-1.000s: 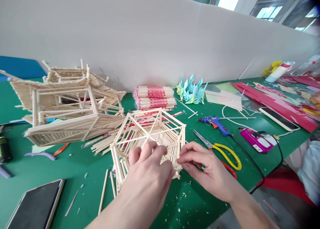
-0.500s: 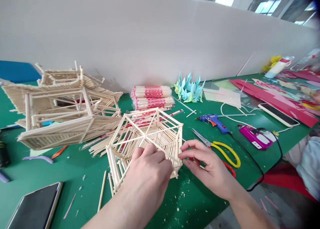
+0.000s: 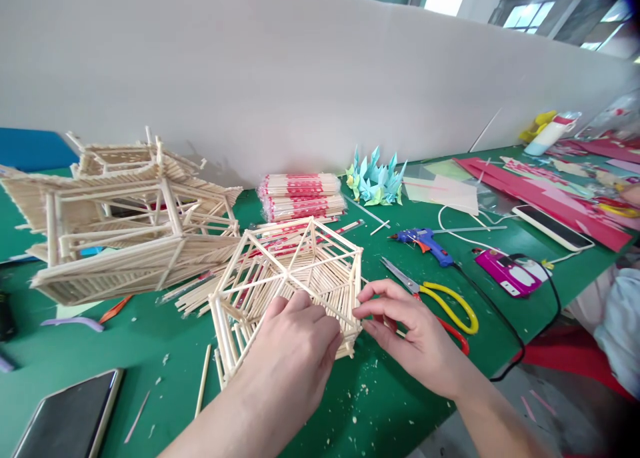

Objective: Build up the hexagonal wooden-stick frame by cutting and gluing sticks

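Bunched tighter than a second ago, my left hand (image 3: 299, 348) arches over the stick frame (image 3: 287, 273), toward the front edge of the tabletop (image 3: 380, 395); my right hand (image 3: 420, 328) touches that frame's near right corner. Whether either hand's fingers grip, I cannot tell.
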Tool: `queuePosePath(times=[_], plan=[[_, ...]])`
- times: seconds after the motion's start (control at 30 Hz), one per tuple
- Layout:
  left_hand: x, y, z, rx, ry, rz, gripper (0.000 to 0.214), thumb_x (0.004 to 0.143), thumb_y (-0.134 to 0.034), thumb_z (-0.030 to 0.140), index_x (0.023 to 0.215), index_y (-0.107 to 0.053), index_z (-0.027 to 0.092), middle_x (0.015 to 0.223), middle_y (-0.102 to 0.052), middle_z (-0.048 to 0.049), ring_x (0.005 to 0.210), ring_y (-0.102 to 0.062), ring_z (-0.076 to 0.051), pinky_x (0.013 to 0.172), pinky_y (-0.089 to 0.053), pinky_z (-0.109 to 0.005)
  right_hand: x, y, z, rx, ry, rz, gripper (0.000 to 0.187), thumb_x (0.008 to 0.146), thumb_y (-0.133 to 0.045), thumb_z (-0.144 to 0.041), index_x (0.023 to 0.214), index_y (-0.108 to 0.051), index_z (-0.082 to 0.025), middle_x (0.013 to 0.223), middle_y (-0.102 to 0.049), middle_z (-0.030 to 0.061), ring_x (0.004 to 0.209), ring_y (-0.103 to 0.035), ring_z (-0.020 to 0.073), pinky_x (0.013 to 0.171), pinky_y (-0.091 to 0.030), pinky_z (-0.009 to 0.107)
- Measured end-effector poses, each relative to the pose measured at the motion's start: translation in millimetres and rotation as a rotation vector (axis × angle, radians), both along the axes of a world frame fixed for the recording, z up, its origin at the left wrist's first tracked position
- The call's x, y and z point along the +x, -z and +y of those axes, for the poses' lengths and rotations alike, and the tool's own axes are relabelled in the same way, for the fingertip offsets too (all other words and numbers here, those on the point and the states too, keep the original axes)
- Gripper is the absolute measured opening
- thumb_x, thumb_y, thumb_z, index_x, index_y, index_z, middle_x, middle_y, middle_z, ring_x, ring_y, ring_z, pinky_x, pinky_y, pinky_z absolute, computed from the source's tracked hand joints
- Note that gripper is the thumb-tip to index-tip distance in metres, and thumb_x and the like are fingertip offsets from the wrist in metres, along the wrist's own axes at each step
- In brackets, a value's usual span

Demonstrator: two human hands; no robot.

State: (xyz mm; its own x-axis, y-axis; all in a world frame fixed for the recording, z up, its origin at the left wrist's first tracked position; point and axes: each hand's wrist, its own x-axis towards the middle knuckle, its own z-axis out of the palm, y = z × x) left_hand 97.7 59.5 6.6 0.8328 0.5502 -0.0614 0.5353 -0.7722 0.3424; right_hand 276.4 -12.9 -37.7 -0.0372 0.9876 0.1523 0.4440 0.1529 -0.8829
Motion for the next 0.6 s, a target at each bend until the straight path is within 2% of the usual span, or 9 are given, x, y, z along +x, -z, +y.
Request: queuePosePath(times=[0.3, 0.43, 0.5, 0.6], plan=[[2.5, 2.5, -1.5, -0.01, 0.009, 0.0, 0.027, 0.087, -0.039, 0.018, 0.073, -0.063, 0.02, 0.068, -0.062, -0.003, 0.067, -0.048, -0.019, 0.064, -0.033, -0.035, -0.8, -1.3, 1.1, 0.009, 0.004, 0.008, 0.015, 0.089, -0.049, -0.02, 0.095, -0.063, -0.021, 0.103, -0.05, 0.0033, 0.083, -0.053, 0.0098, 0.068, -0.046, 0.02], [5.9, 5.1, 0.3, 0.008, 0.016, -0.022, 0.027, 0.086, -0.041, 0.016, 0.068, -0.062, 0.018, 0.064, -0.06, -0.002, 0.061, -0.049, -0.017, 0.061, -0.034, -0.033, -2.8, -1.9, 1.6, 0.022, 0.003, 0.005, 0.015, 0.089, -0.049, -0.021, 0.094, -0.063, -0.021, 0.103, -0.051, 0.0047, 0.084, -0.055, 0.0116, 0.068, -0.047, 0.022], [4.5, 6.4, 0.3, 0.021, 0.001, -0.096, 0.028, 0.086, -0.04, 0.015, 0.067, -0.061, 0.019, 0.064, -0.058, -0.0016, 0.061, -0.049, -0.016, 0.061, -0.036, -0.032, -2.0, -0.8, 1.4, 0.052, 0.026, -0.019, 0.016, 0.089, -0.049, -0.023, 0.097, -0.062, -0.022, 0.104, -0.053, 0.0052, 0.084, -0.056, 0.0126, 0.066, -0.048, 0.023], [-5.7, 4.4, -4.4, 0.058, -0.035, -0.337, 0.024, 0.087, -0.039, 0.014, 0.076, -0.06, 0.019, 0.071, -0.058, -0.0019, 0.066, -0.052, -0.016, 0.063, -0.042, -0.03, 8.1, 5.5, -0.7, 0.1, 0.202, -0.12, 0.019, 0.089, -0.047, -0.032, 0.102, -0.06, -0.024, 0.105, -0.055, 0.0047, 0.075, -0.056, 0.0114, 0.063, -0.049, 0.023]])
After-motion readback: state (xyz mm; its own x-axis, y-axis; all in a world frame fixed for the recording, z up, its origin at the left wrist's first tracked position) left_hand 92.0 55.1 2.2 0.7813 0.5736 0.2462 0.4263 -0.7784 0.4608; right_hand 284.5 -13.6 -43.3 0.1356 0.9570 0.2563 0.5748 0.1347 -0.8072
